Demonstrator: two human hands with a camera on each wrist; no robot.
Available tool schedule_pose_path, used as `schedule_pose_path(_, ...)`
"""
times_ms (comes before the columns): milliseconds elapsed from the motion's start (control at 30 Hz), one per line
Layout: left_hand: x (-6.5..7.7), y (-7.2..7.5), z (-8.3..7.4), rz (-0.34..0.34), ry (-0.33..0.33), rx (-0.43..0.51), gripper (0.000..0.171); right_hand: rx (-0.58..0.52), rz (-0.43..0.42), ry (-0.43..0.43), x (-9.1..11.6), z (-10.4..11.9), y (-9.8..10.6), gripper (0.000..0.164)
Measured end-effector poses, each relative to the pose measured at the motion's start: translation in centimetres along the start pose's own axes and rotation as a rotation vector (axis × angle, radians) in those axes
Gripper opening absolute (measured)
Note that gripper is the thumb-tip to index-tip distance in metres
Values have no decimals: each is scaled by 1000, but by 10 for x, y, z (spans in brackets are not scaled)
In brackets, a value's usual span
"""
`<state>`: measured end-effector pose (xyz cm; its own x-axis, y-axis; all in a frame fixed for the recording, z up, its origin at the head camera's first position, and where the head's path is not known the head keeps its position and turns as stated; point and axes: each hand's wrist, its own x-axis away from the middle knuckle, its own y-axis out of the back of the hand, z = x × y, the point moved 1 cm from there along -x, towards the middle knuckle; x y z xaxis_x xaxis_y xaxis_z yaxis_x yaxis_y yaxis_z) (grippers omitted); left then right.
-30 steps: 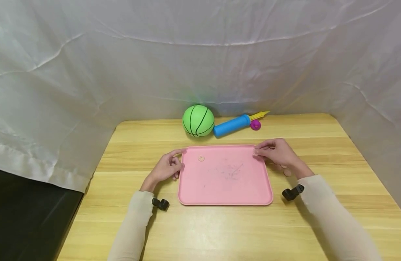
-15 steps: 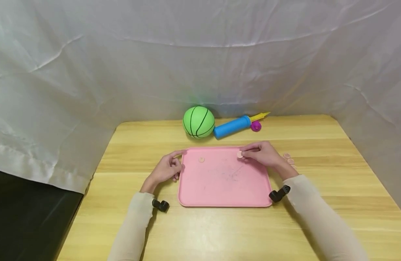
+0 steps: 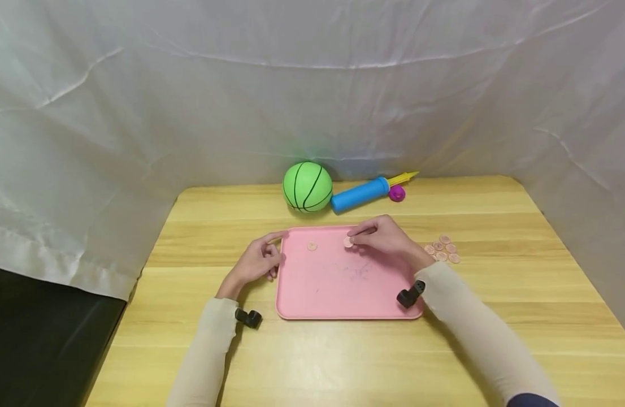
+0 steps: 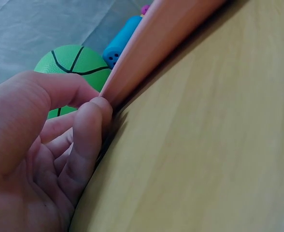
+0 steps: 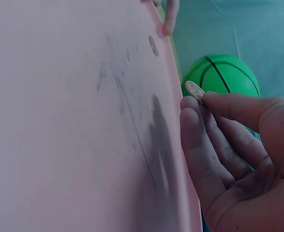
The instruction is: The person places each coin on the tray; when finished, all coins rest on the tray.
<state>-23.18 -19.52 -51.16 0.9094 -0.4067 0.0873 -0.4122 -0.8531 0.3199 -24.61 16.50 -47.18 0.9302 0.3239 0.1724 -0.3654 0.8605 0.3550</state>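
My left hand (image 3: 255, 261) holds the pink tray (image 3: 349, 314) by its back left corner. Its thumb and fingertips meet at the rim in the left wrist view. Over the back part of the tray, my right hand (image 3: 386, 236) pinches a copper-coloured coin (image 5: 195, 90) between thumb and fingertips; the coin is above the tray surface. A second coin (image 3: 312, 246) lies flat in the tray near the left hand. Several more coins (image 3: 441, 256) lie on the table right of the tray, beside the right wrist.
Behind the tray sit a green ball (image 3: 307, 187) with black lines and a blue hand pump (image 3: 360, 195) with a yellow nozzle. A small purple piece (image 3: 396, 193) lies by the pump. Grey cloth (image 3: 312, 102) hangs around the wooden table (image 3: 292, 362).
The right hand has moved left from the tray's back right corner, carrying the coin inward over the tray. More of the coins on the table now show. The left hand has stayed put.
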Motion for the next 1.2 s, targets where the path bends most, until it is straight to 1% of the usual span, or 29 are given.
schedule_pose_path(67, -1, 0, 0, -4, -2, -6, 60, 3, 9, 5, -4, 4, -6, 26)
schedule_pose_path(267, -1, 2, -2, -2, -2, -1, 61, 165, -33, 67, -17, 16, -17, 17)
schedule_pose_path(300, -1, 3, -3, -2, 0, 1, 62, 176, -34, 78, -19, 19, -19, 16)
schedule_pose_path(467, 1, 6, -6, -10, 14, 2, 61, 171, -11, 97, -30, 26, -30, 18)
schedule_pose_path(600, 1, 6, -5, -8, 12, 0, 61, 154, -16, 77, -36, 26, -37, 18)
schedule_pose_path(733, 0, 5, -4, -9, 7, 11, 61, 149, -16, 76, -41, 26, -40, 19)
schedule_pose_path(867, 0, 5, -5, -7, 6, 15, 61, 179, -11, 85, -42, 25, -44, 20)
schedule_pose_path(1067, -1, 2, -3, 1, 7, 24, 64, 266, -19, 80, -43, 26, -49, 19)
schedule_pose_path(1200, -2, 0, -1, 6, 8, 27, 65, 318, -29, 74, -41, 28, -47, 15)
